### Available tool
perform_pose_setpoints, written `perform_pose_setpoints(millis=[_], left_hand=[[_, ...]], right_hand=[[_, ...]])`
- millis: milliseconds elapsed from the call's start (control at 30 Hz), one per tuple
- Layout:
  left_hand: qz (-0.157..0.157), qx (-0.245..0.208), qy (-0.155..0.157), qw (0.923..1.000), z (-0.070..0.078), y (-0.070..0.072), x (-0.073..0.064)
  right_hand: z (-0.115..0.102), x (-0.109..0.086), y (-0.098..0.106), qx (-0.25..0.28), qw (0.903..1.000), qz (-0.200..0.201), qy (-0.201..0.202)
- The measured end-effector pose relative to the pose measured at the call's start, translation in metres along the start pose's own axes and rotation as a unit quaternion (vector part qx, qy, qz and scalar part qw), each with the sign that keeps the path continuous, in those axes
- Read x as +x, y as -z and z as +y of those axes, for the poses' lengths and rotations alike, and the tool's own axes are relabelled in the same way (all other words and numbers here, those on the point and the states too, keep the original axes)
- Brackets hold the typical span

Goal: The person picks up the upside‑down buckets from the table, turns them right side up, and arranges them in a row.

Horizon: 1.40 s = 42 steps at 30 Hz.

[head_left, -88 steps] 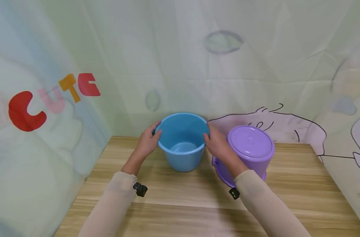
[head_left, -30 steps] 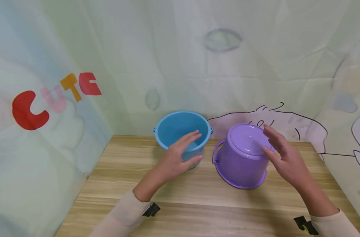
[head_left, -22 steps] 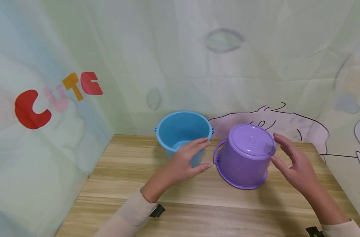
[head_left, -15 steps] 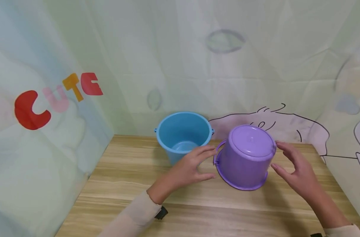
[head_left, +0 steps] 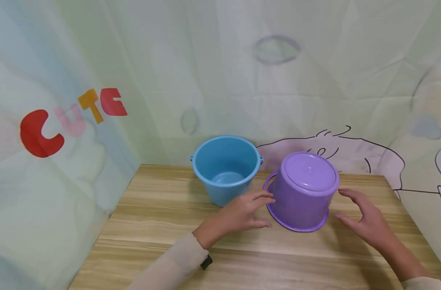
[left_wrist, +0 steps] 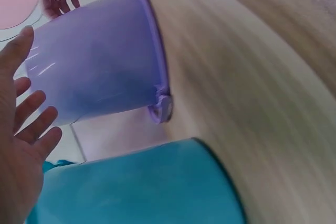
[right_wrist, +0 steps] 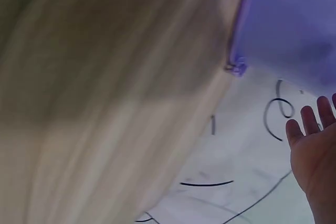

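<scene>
A purple bucket [head_left: 300,201] stands upside down on the wooden table, its base facing up and its handle lying at its left side. My left hand [head_left: 242,213] is at the bucket's left with fingers spread; in the left wrist view this hand [left_wrist: 23,135] looks apart from the purple wall [left_wrist: 100,61]. On the other side, my right hand [head_left: 365,221] is held with thumb and fingers apart, a small gap from the bucket. Upright to the left stands a blue bucket [head_left: 224,193], partly behind my left hand. Neither hand holds anything.
The wooden table [head_left: 162,249] meets a printed cloth backdrop [head_left: 220,80] close behind both buckets. Another cloth side with the letters CUTE [head_left: 42,139] rises on the left. The two buckets stand close together.
Both hands earlier gripped the blue bucket's rim and have since let it go. They moved to either side of the purple bucket and, over the last second, lower. Both buckets stay in place.
</scene>
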State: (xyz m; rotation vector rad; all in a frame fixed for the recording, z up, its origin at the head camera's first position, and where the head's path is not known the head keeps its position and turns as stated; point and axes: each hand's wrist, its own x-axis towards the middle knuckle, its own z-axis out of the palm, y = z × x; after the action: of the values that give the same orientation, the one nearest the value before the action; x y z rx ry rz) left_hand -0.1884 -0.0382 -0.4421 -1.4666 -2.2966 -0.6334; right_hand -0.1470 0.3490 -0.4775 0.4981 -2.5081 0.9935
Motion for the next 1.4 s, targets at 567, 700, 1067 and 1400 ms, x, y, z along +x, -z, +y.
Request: perform_pose_setpoints(millis=[567,700,1067,1400], left_hand=[[-0.155,0.053,0.08,0.9832,-0.017,-0.042,-0.001],[-0.163,0.055,0.08,0.9819,-0.021,-0.049,-0.001],[-0.2,0.057,0.082,0.9747,-0.028,-0.064,0.009],[-0.221,0.075,0.097,0.9676,-0.033,-0.074,0.019]], right_hand=[[0.039,-0.009,-0.024,-0.068,0.9901,-0.022,0.121],[0.043,-0.008,-0.027,-0.085,0.9877,-0.025,0.129],[0.054,-0.004,-0.035,-0.11,0.9838,-0.05,0.133],[0.061,0.001,-0.038,-0.128,0.9781,-0.067,0.15]])
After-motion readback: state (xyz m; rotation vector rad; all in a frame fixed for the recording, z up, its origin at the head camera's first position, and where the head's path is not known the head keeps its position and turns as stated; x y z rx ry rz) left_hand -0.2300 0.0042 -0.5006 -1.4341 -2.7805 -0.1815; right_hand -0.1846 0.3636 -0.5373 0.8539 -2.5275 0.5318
